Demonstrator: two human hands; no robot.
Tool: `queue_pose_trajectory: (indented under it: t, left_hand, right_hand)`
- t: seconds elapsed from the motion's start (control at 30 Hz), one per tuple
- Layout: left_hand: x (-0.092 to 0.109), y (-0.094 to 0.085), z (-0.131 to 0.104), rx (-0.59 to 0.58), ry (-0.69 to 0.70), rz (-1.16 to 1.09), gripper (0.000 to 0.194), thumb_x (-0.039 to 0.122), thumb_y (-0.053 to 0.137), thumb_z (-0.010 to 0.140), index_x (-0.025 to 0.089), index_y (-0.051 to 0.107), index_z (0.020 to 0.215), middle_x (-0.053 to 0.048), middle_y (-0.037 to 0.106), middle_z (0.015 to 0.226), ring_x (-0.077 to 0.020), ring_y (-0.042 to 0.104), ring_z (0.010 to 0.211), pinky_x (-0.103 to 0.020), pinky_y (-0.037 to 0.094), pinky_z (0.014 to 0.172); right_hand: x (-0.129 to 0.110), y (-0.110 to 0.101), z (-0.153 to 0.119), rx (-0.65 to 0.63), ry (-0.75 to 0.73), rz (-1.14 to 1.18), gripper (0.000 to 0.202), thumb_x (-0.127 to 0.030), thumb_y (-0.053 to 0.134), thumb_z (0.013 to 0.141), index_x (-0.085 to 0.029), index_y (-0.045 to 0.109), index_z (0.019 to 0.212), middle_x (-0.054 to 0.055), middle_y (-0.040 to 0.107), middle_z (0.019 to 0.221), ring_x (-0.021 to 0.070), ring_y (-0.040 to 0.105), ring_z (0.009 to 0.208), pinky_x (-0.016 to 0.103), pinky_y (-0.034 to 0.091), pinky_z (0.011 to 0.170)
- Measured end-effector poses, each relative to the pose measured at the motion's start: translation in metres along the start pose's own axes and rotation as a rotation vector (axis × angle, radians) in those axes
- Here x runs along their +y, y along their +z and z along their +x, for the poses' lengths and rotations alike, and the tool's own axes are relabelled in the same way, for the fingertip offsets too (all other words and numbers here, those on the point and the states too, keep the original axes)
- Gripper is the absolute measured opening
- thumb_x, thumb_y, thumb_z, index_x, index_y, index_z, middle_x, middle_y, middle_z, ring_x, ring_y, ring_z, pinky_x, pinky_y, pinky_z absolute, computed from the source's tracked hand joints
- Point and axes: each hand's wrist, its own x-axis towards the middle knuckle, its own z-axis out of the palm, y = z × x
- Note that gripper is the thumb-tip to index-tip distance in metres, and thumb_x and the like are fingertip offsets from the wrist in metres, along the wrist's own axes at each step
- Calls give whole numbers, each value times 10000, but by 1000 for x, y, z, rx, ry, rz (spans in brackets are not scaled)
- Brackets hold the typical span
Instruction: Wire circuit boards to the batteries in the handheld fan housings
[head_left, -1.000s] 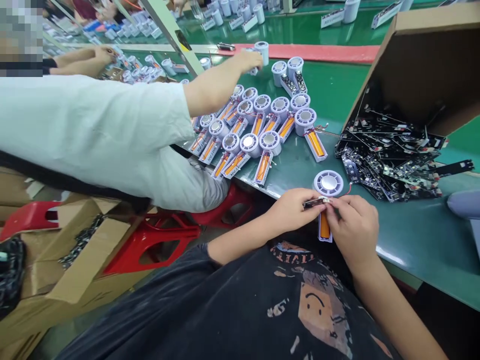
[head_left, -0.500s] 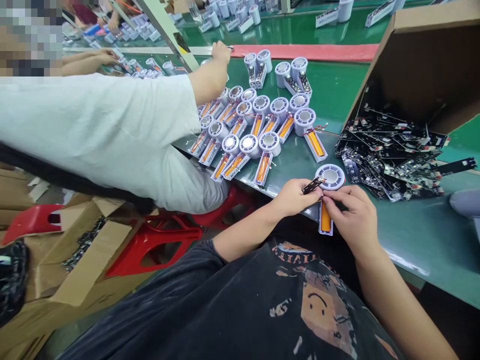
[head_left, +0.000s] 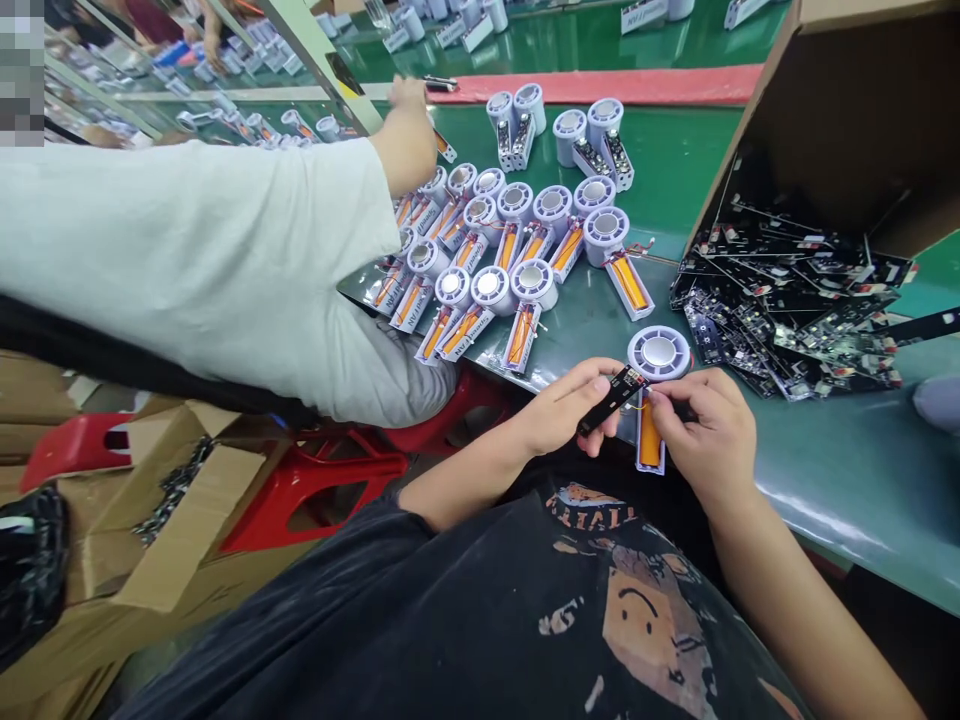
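Note:
My left hand (head_left: 571,408) is closed on a narrow black circuit board (head_left: 611,400), tilted with its upper end close to my right fingertips. My right hand (head_left: 709,425) pinches at thin wires beside the board's end; the plug itself is too small to make out. Just behind both hands stands a handheld fan (head_left: 658,352), white with a round silver-centred head. Its open handle, pointing toward me, shows an orange battery (head_left: 649,440) inside. The fan rests at the near edge of the green table.
Rows of similar fans (head_left: 491,285) lie to the left. A tipped cardboard box (head_left: 885,150) spills black circuit boards (head_left: 795,300) at the right. A co-worker's arm (head_left: 409,140) in a pale sleeve reaches across at the left. A red strip (head_left: 600,87) crosses the back.
My left hand has turned the circuit board so that more of its face shows, and has drawn slightly left. My right hand stays near the wires. The co-worker's hand has moved left.

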Motion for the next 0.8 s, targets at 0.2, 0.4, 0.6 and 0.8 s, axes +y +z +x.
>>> queue_pose_trajectory:
  t: [0.2, 0.4, 0.6, 0.8]
  left_hand:
    - [6, -1, -23, 99, -1, 58, 281, 386, 547, 973, 176, 475, 1145, 1, 662, 858, -103, 695, 624, -212, 525, 590]
    - [1, -8, -17, -42, -58, 32, 390, 447, 549, 974, 161, 478, 1229, 69, 594, 604, -111, 655, 519, -237, 541, 600]
    - [1, 0, -14, 123, 112, 571, 330, 186, 472, 972, 165, 588, 1280, -89, 690, 1198, -79, 703, 685, -276, 588, 795]
    - [5, 6, -10, 133, 262, 846, 336, 119, 440, 968, 169, 598, 1262, -106, 651, 1256, -189, 677, 1098, -381, 556, 1002]
  right_hand:
    - [1, 3, 0, -34, -68, -39, 55, -195, 686, 867, -206, 727, 831, 1, 593, 694, 141, 574, 654, 289, 459, 586]
    - [4, 3, -2, -88, -65, -3, 81, -255, 686, 883, -218, 756, 865, 4, 564, 707, 136, 542, 644, 287, 438, 574]
    - [3, 2, -2, -90, -37, 10, 94, -252, 665, 885, -208, 734, 838, 8, 573, 703, 144, 548, 658, 292, 434, 589]
    - [1, 4, -2, -74, -134, -121, 155, -256, 641, 887, -203, 705, 756, 18, 565, 672, 155, 520, 623, 321, 361, 574]
